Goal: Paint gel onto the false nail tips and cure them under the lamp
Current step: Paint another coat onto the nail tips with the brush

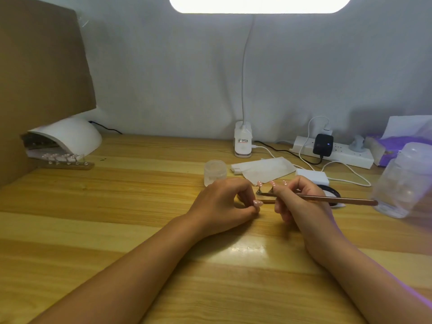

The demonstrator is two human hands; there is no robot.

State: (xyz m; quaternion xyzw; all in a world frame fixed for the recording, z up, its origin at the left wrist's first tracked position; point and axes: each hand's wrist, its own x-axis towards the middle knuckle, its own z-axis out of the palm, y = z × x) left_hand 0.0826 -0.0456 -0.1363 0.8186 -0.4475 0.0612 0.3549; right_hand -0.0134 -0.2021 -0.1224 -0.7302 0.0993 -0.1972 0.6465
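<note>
Wooden table, pale wall behind. Clip-on desk lamp at back centre, lit head overhead. Right of it: white power strip with black adapter plugged in. Folded white wipes mid-table. Cardboard panel far left. Clear plastic bottle and purple tissue pack far right.

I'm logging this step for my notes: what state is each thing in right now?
desk lamp, lit.
curing lamp, no glow visible.
left hand, grips nail holder.
right hand, holds brush.
second holder, outside the curing lamp.
black adapter, plugged in, blue light on.
</note>
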